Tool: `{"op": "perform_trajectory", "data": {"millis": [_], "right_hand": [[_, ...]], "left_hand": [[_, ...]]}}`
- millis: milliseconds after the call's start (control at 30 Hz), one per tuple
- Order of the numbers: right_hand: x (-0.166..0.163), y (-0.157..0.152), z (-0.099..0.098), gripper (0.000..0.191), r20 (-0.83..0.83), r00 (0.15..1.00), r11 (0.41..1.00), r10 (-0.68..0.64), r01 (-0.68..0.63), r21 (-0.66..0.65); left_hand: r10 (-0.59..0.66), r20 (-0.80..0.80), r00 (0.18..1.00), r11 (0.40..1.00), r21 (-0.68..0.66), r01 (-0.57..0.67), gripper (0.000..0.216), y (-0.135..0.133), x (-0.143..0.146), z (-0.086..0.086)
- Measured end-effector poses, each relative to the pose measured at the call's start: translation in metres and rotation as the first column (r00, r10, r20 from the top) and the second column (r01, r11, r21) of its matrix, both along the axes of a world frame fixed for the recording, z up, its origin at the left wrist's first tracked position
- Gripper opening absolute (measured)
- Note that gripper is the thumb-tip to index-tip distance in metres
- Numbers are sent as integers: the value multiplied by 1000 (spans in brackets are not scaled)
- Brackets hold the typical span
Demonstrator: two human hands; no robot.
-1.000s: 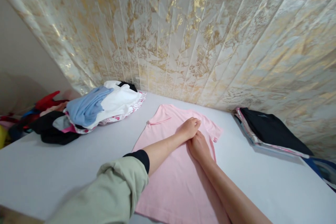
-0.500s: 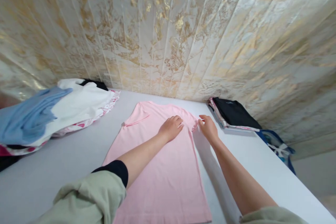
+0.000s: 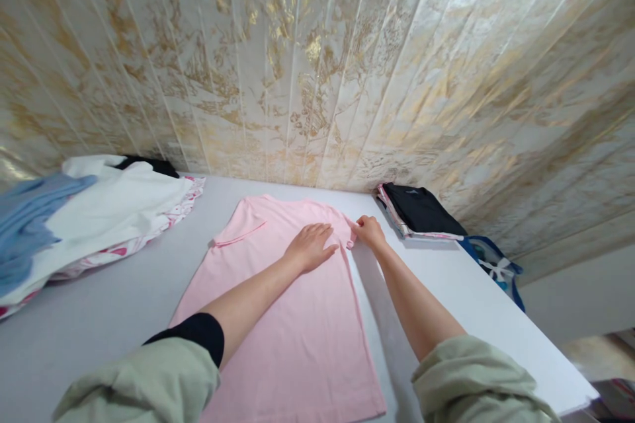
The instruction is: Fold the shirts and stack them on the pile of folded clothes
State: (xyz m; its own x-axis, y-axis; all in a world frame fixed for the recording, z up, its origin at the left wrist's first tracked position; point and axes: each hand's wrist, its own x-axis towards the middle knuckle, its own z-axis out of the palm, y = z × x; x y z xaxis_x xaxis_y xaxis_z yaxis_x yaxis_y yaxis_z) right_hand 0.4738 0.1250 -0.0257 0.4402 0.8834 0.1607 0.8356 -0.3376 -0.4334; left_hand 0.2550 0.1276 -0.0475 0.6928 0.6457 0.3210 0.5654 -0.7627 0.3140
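A pink short-sleeved T-shirt (image 3: 292, 330) lies spread on the white table, its collar end toward the wall and its hem toward me. My left hand (image 3: 311, 248) rests flat on the upper chest of the shirt, fingers stretched out. At the shirt's right sleeve, my right hand (image 3: 370, 231) pinches the sleeve edge between thumb and fingers. That sleeve is bunched near the cuff, while the left sleeve lies folded over onto the shirt body.
To the left lies a loose heap of clothes with a white garment (image 3: 124, 201) and a blue garment (image 3: 30, 225). A folded stack topped with black cloth (image 3: 421, 210) sits at the back right, beside a blue-trimmed bag (image 3: 496, 268). A gold-patterned wall covering (image 3: 307, 79) rises behind the table (image 3: 446, 277).
My right hand has closed on the sleeve edge, where before it was beside it with fingers apart. My left hand's fingers have spread flatter on the shirt. The view has shifted to the right.
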Motion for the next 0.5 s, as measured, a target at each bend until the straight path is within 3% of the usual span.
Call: {"op": "perform_trajectory", "data": {"millis": [233, 333, 433, 500], "right_hand": [[-19, 5, 18, 18, -83, 996, 990, 38, -26, 137], [-43, 3, 30, 27, -124, 970, 960, 208, -178, 215], [-57, 4, 40, 33, -249, 859, 876, 447, -363, 318], [-53, 6, 42, 35, -281, 862, 884, 422, -323, 338]], "left_hand": [[4, 101, 995, 998, -61, 2, 46, -2, 0, 4], [52, 186, 981, 993, -111, -32, 29, 3, -1, 5], [237, 279, 930, 962, -202, -185, 29, 13, -5, 3], [396, 321, 861, 908, -279, -313, 33, 21, -8, 1]]}}
